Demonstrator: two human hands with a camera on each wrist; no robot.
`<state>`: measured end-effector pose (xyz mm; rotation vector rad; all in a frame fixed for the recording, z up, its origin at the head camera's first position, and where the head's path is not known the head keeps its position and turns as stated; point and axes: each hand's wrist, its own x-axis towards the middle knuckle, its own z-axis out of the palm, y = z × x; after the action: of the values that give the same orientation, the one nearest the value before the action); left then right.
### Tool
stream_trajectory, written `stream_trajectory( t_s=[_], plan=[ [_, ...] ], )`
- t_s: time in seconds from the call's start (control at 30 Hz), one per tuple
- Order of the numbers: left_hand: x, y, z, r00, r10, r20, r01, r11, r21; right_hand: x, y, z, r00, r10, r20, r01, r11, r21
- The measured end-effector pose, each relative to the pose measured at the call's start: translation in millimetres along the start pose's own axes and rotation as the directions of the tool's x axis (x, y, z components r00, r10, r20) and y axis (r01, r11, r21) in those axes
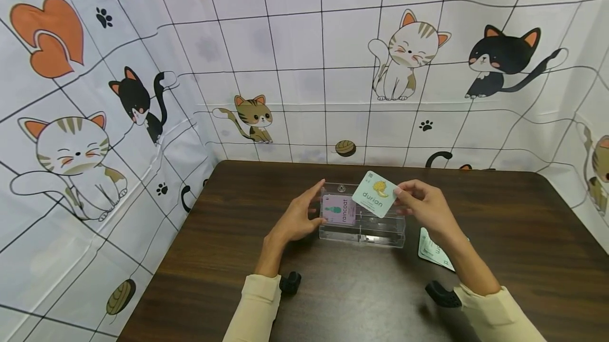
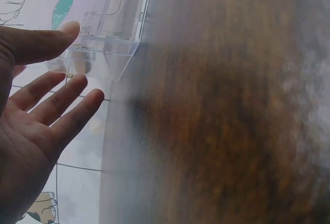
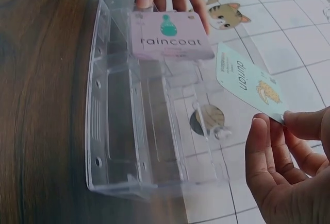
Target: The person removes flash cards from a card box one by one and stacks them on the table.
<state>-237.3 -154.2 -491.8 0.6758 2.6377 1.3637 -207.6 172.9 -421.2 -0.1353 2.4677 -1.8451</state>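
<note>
Head view: right hand (image 1: 425,204) pinches durian card (image 1: 377,194) by its corner above clear box (image 1: 361,223); left hand (image 1: 297,218), fingers straight, steadies box's end.
Left wrist: box rigid, glossy plastic, likely slippery.
Right wrist: raincoat card (image 3: 170,36) sits inside; cards thin, light, best held by edges.

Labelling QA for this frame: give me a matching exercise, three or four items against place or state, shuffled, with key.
Items:
1. durian card
2. raincoat card
3. clear plastic box
4. left hand

States:
A. stands on the dark table, transparent
B. pinched by the right hand, above the box
C. open, fingers straight at the box's end
D. lilac, standing inside the box

Pairs: 1-B, 2-D, 3-A, 4-C
</note>
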Motion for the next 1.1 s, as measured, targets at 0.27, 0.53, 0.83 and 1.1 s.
stream_trajectory(
  t_s=[0.27,0.53,0.83,1.1],
  plan=[
    [-1.0,1.3,-0.7,1.0,-0.007,-0.008,0.007,1.0,-0.005,-3.7,5.7,-14.6,0.999,0.042,-0.012,-0.041,0.999,0.015],
    [-0.5,0.0,-0.1,1.0,0.013,-0.011,-0.013,1.0,-0.005,-8.1,12.1,-29.2,0.999,0.052,-0.014,-0.052,0.998,0.026],
    [0.0,-1.0,1.2,1.0,0.007,-0.01,-0.007,1.0,0.001,-15.5,15.1,-46.0,0.998,0.058,-0.015,-0.058,0.998,-0.002],
    [-0.5,-0.1,0.2,1.0,0.004,-0.013,-0.004,1.0,-0.007,-19.2,22.2,-58.8,0.995,0.083,-0.049,-0.086,0.995,-0.055]
  ],
)
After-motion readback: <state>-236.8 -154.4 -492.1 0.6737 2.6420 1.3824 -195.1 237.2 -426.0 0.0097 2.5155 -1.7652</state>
